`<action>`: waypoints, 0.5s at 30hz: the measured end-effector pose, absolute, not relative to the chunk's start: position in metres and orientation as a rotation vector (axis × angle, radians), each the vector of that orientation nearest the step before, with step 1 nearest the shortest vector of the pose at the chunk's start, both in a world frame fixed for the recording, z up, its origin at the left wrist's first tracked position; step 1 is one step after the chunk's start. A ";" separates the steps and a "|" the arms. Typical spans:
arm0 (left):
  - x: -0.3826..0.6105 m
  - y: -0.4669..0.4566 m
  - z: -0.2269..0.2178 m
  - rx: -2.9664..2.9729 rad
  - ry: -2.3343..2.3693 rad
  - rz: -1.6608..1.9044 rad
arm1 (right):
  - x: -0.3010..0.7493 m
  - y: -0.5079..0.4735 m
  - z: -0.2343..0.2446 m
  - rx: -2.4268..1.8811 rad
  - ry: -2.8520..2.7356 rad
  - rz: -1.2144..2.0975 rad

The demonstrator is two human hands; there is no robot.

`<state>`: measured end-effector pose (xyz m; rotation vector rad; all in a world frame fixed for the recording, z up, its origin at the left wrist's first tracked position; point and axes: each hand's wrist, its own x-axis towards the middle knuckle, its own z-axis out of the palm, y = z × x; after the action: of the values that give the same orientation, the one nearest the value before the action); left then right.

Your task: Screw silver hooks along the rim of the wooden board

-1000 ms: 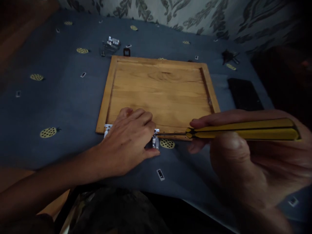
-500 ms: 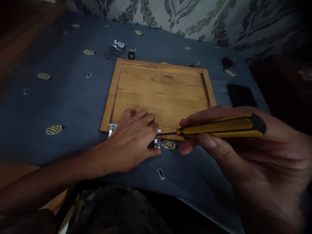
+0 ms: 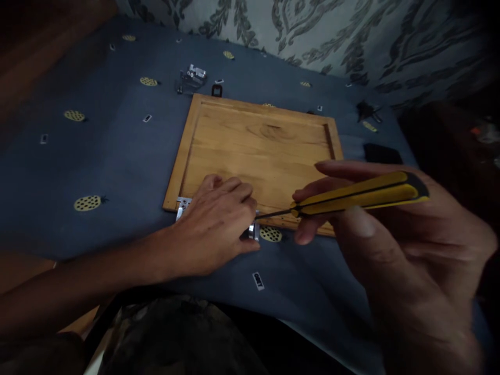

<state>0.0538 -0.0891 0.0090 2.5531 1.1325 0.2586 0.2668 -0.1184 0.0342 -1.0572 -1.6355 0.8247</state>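
Note:
A wooden panel [image 3: 250, 151] with a raised frame lies flat on blue patterned cloth. At its near edge sits a metal hinge [image 3: 253, 230], most of it under my left hand [image 3: 219, 224]; a plate of it shows left of the knuckles. The fingers of this hand are bent over the hinge, and its thumb lies by the hinge's near end. My right hand [image 3: 386, 229] holds a yellow and black screwdriver [image 3: 359, 197] between thumb and fingers. Its shaft points left to the hinge beside my left hand, where the tip is hard to make out.
Beyond the panel lie another metal hinge [image 3: 194, 75] and a small dark frame-shaped piece [image 3: 216, 90]. Toward the right are a black object [image 3: 382, 153] and a dark spiky item [image 3: 367, 112]. Patterned fabric [image 3: 304, 31] rises at the back.
The screwdriver handle has turned in my right hand, and its fingers have loosened and spread, the index finger lifting. My left hand stays over the hinge. The view has shifted slightly.

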 end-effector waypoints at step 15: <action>0.054 -0.089 0.013 2.541 1.118 0.226 | 0.251 -0.129 0.044 -1.191 -1.462 0.868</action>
<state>0.0541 -0.0891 0.0129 2.5405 1.1178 0.2263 0.2510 -0.1292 0.0442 -1.1909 -1.4620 0.8684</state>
